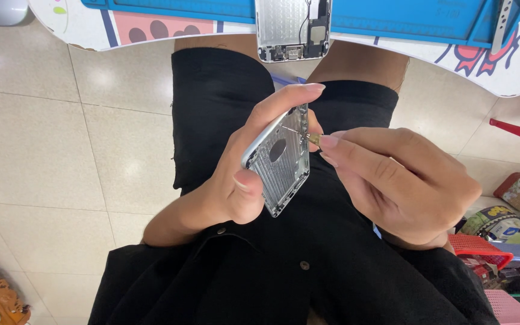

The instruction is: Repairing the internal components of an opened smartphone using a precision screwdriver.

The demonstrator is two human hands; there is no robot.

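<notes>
left hand [242, 174] gripping silver phone shell [279, 162], right hand [398, 180] pinching small brass-tipped tool [313, 139] against it

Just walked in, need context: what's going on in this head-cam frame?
A seated person holds a bare silver phone housing in the left hand, tilted over their lap. The right hand pinches a small brass-tipped tool, its thin tip touching the inside of the housing near its upper edge. A second, partly stripped housing lies on the blue mat on the table ahead.
</notes>
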